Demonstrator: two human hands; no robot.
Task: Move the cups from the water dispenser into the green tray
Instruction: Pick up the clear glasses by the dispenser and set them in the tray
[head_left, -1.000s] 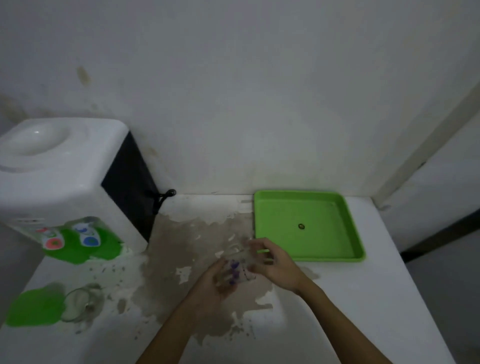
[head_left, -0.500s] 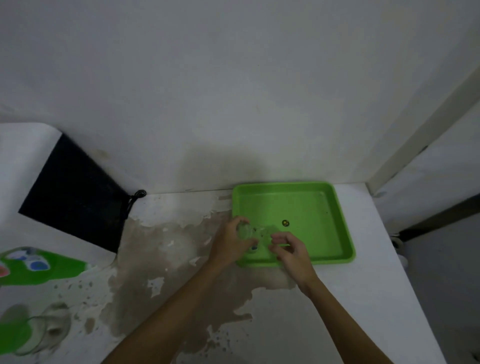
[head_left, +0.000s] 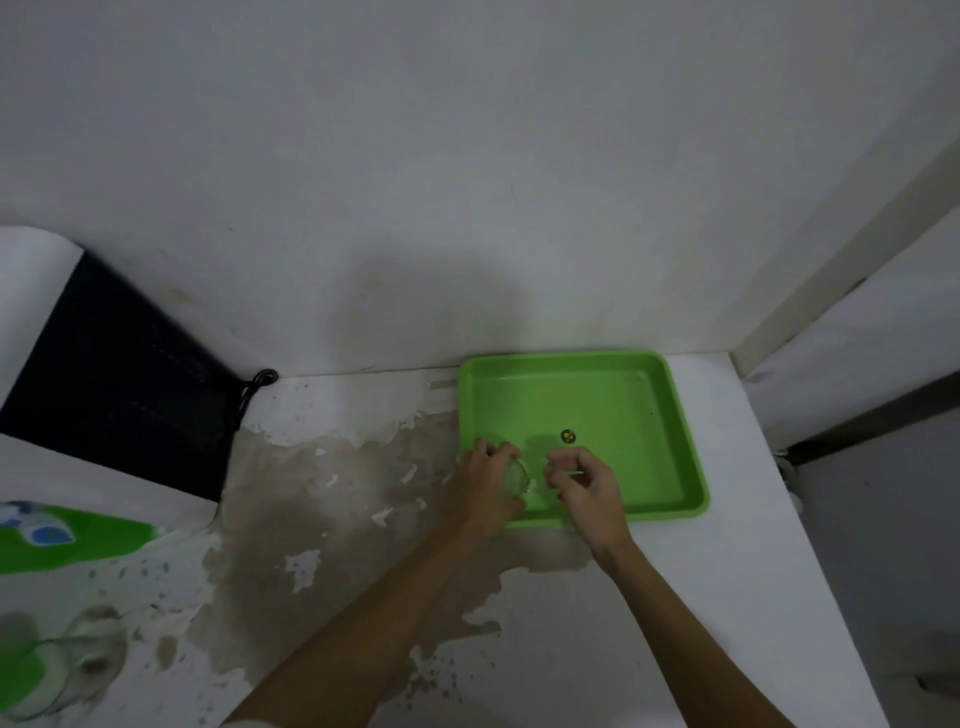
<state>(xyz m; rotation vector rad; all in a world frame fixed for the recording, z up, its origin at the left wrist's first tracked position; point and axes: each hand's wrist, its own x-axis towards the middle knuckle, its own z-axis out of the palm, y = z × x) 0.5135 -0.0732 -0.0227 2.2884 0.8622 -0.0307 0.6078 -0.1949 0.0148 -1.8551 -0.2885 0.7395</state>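
A clear glass cup (head_left: 518, 477) rests in the near left corner of the green tray (head_left: 644, 415), and my left hand (head_left: 480, 486) is wrapped around its left side. My right hand (head_left: 589, 486) hovers just right of the cup over the tray's front edge, fingers curled, holding nothing that I can see. A second clear glass cup (head_left: 78, 660) stands at the bottom left on the counter, below the white water dispenser (head_left: 78, 467) with its green front panel and blue tap.
The white counter (head_left: 737, 597) has a large worn brown patch between dispenser and tray. A wall runs close behind. A black cable (head_left: 254, 387) hangs at the dispenser's dark side. The counter's right edge drops off past the tray.
Both hands carried the cup from the brown patch rightwards into the tray's near left corner. My right hand has come off the cup; the view turned right.
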